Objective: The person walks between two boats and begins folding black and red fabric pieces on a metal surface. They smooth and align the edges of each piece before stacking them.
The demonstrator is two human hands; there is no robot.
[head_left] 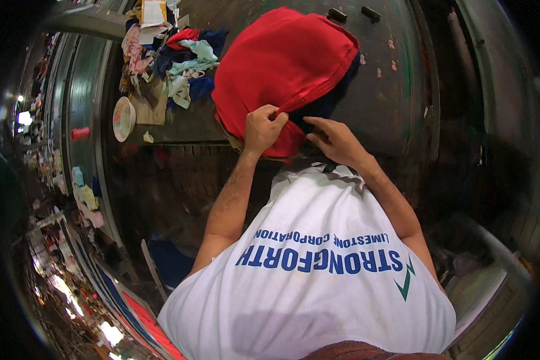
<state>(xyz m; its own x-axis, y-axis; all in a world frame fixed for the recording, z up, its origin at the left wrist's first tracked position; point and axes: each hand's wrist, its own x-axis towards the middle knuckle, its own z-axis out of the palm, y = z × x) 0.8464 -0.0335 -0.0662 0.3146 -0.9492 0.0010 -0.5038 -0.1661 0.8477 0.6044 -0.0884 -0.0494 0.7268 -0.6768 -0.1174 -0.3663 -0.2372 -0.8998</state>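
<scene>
A large piece of red cloth lies bunched on the dark tabletop in front of me, its near part drawn down to the table's edge. My left hand is closed on the near edge of this cloth, pinching it between thumb and fingers. Dark cloth shows beneath the red one on its right side. Just right of the pinched edge is my right hand, thumb and forefinger apart, with nothing visible between them. Its fingertips are close to the dark cloth; whether they touch it I cannot tell.
Fabric scraps in several colours are heaped left of the red cloth, beside a piece of cardboard. A pale bowl sits at the left table edge. Two small dark blocks lie at the far side of the dark table.
</scene>
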